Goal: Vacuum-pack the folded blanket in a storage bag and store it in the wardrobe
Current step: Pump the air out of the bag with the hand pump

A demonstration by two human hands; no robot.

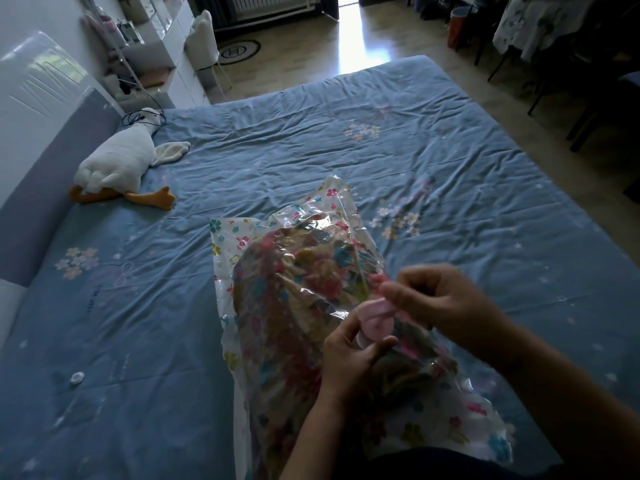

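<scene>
Both hands are over the middle of the storage bag (221, 237), which lies flat on the bed (415, 150). Left hand (349, 355) and right hand (443, 303) each pinch a small pink piece (375, 318) on the bag's top face; we can't tell what it is. We count one bag with one folded floral blanket (298, 282) inside. One small white cap (77, 377) on the sheet, well left of the bag. One plush goose (114, 161) by the headboard.
</scene>
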